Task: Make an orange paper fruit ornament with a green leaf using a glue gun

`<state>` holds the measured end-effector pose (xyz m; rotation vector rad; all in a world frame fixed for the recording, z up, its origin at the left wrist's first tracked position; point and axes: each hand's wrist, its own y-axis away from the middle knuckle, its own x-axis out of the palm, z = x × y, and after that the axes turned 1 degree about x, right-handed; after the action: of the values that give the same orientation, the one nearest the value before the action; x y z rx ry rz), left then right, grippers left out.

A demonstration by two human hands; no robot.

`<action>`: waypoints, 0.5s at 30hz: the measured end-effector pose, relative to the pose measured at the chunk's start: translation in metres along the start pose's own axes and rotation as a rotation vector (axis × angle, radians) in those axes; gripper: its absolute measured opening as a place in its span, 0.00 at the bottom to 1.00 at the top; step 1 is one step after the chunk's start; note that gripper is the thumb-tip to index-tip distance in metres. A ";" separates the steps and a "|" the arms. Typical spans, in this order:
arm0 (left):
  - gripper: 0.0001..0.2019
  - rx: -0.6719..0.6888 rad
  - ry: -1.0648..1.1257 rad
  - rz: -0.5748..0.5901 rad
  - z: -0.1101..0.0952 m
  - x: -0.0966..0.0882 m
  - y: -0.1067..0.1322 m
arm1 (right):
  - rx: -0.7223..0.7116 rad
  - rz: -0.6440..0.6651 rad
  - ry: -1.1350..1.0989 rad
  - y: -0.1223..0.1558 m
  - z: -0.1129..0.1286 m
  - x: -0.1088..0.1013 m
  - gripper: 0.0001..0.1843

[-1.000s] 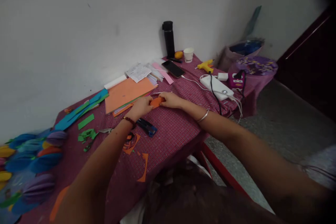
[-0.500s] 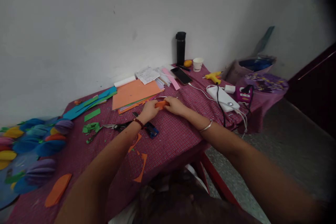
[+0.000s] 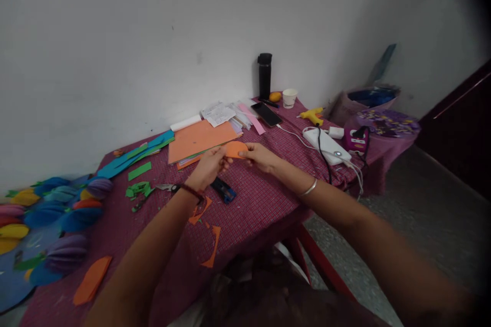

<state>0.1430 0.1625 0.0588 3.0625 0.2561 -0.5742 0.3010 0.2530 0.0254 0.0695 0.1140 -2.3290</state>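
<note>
Between my two hands is a small orange paper piece (image 3: 235, 149) with a rounded edge, held above the table. My left hand (image 3: 211, 164) pinches its left end, and my right hand (image 3: 260, 156) grips the right end between thumb and fingers. Under my left wrist lie a blue and black stapler (image 3: 224, 190) and scissors (image 3: 165, 187), whose handles are partly hidden by the forearm. Orange paper scraps (image 3: 213, 248) lie nearer to me. At the lower left rests a stack of orange cut paper (image 3: 92, 280).
Orange sheets (image 3: 199, 138), blue strips (image 3: 134, 153) and green scraps (image 3: 138, 190) lie along the back and left. Colourful paper balls (image 3: 67, 253) crowd the left end. A phone (image 3: 266, 114), black bottle (image 3: 264, 76), paper cup (image 3: 289, 98), yellow glue gun (image 3: 312, 115) and white power bank (image 3: 326, 146) stand right.
The orange paper piece has turned and shows more of its face. My left hand has shifted slightly left and down, its fingers now more visible. The camera view has moved a little.
</note>
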 end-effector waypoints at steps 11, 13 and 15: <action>0.20 0.240 -0.035 -0.394 -0.020 -0.035 0.102 | -0.028 0.179 -0.460 0.024 0.059 0.103 0.25; 0.24 0.243 -0.107 -0.455 -0.017 -0.040 0.114 | -0.031 0.170 -0.490 0.027 0.066 0.118 0.24; 0.27 0.241 -0.132 -0.473 -0.012 -0.048 0.124 | -0.038 0.156 -0.479 0.028 0.071 0.130 0.21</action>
<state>0.1233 0.0335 0.0852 3.1711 0.9909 -0.8764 0.2306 0.1327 0.0830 -0.4790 -0.0848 -2.1238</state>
